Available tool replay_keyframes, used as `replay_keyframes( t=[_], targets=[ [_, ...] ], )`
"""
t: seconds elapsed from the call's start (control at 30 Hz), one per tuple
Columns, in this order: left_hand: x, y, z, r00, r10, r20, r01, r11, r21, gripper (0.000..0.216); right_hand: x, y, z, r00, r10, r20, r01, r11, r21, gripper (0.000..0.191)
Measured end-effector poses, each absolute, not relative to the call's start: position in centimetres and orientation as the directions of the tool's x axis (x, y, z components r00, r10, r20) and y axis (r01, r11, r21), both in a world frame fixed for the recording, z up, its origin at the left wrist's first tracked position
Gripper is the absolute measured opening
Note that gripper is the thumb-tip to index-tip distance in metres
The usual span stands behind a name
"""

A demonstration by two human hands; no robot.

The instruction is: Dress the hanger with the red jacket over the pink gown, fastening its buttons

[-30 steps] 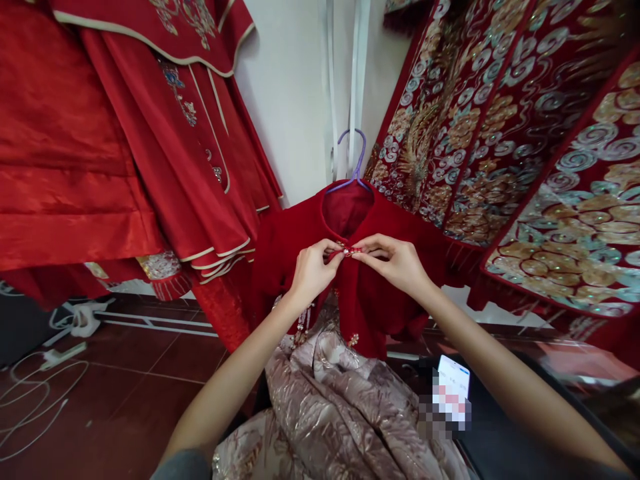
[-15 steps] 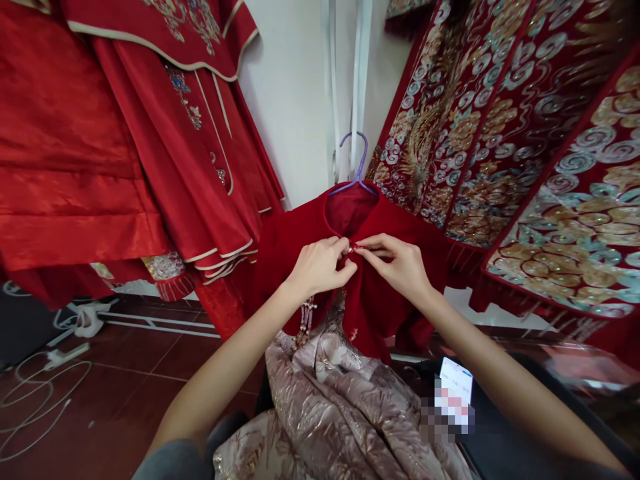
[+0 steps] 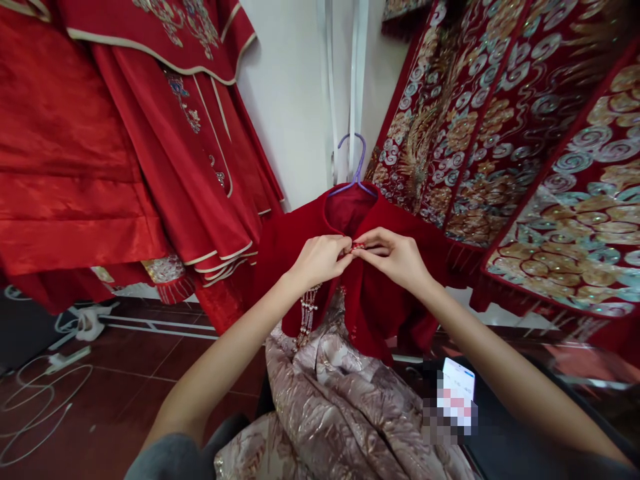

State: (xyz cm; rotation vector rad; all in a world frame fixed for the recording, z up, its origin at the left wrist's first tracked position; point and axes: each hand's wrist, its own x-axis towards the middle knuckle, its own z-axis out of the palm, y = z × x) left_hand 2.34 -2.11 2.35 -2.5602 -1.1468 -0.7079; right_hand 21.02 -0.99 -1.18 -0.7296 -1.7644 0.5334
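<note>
A red jacket (image 3: 405, 220) hangs on a purple hanger (image 3: 359, 163) in front of me. My left hand (image 3: 321, 260) pinches its front edge just below the collar, with thumb and fingers together. From the other side, the fingertips of my right hand (image 3: 397, 257) are closed on a small red fastener (image 3: 357, 246) at the front opening. The two hands' fingertips almost meet there and partly cover it. Below my left hand dangles a beaded tassel (image 3: 308, 313). Shiny mauve brocade fabric (image 3: 345, 393) spreads beneath the jacket over my lap.
Red garments (image 3: 165, 167) hang on the left, and embroidered ones (image 3: 500, 147) on the right. White poles (image 3: 356, 73) rise behind the hanger. A lit phone (image 3: 457, 393) lies on a dark surface near my right forearm. White cable (image 3: 45, 400) coils on the tiled floor.
My left thumb has moved up towards its fingers at the fastener. My right fingertips stay at the same spot, and more of the red fastener shows between the hands.
</note>
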Motion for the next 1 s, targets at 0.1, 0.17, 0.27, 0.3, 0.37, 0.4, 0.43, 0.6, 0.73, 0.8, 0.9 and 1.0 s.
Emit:
replay_keyframes(
  t=[0.1,0.17,0.27,0.3,0.37,0.4,0.43,0.6,0.73,0.8,0.9,1.0],
  targets=[
    [2.5,-1.9,2.3,0.576,0.61,0.544,0.756,-0.651,-0.069,0.017,21.0,-0.7,-1.1,-0.202,0.725,0.658,0.193,0.689,-0.699,0.029],
    [2.5,-1.7,2.4,0.595,0.593,0.542,0.756,-0.642,-0.128,0.016,21.0,-0.7,-1.1,-0.206,0.731,0.65,0.196,0.682,-0.705,0.029],
    [2.6,-1.5,2.6,0.656,0.569,0.496,0.732,-0.641,-0.232,0.018,20.9,-0.7,-1.0,-0.231,0.733,0.64,0.214,0.68,-0.701,0.029],
    [2.6,-1.5,2.6,0.675,0.561,0.48,0.719,-0.646,-0.256,0.019,20.9,-0.7,-1.0,-0.241,0.73,0.639,0.223,0.683,-0.696,0.028],
    [2.7,-1.5,2.2,0.693,0.545,0.472,0.7,-0.664,-0.261,0.019,20.5,-0.5,-1.2,-0.245,0.717,0.653,0.24,0.697,-0.675,0.029],
    [2.8,-1.7,1.8,0.683,0.543,0.488,0.7,-0.676,-0.229,0.018,20.3,-0.4,-1.3,-0.235,0.706,0.668,0.239,0.708,-0.664,0.028],
    [3.0,-1.8,1.3,0.649,0.549,0.526,0.711,-0.685,-0.162,0.017,19.9,-0.2,-1.6,-0.213,0.695,0.687,0.221,0.719,-0.659,0.028],
    [4.5,-2.6,-2.7,0.217,0.72,0.659,0.499,-0.662,0.559,0.012,18.3,-0.2,-4.8,-0.018,0.72,0.694,-0.012,0.693,-0.72,0.031],
    [5.0,-2.8,-5.2,0.096,0.869,0.486,0.036,-0.491,0.87,0.018,18.2,-2.1,-9.3,0.022,0.784,0.62,-0.013,0.62,-0.784,0.046],
    [4.8,-2.9,-5.9,0.093,0.906,0.413,-0.098,-0.405,0.909,0.021,18.7,-3.4,-11.1,0.013,0.829,0.559,0.036,0.558,-0.829,0.046],
    [4.6,-2.9,-6.8,0.146,0.937,0.317,-0.238,-0.278,0.931,0.028,19.7,-5.2,-12.1,0.052,0.927,0.372,-0.038,0.374,-0.927,0.033],
    [4.7,-2.9,-7.7,0.181,0.959,0.22,-0.379,-0.138,0.915,0.033,20.5,-6.5,-11.2,0.012,0.973,0.229,-0.162,0.228,-0.96,0.03]
  ],
)
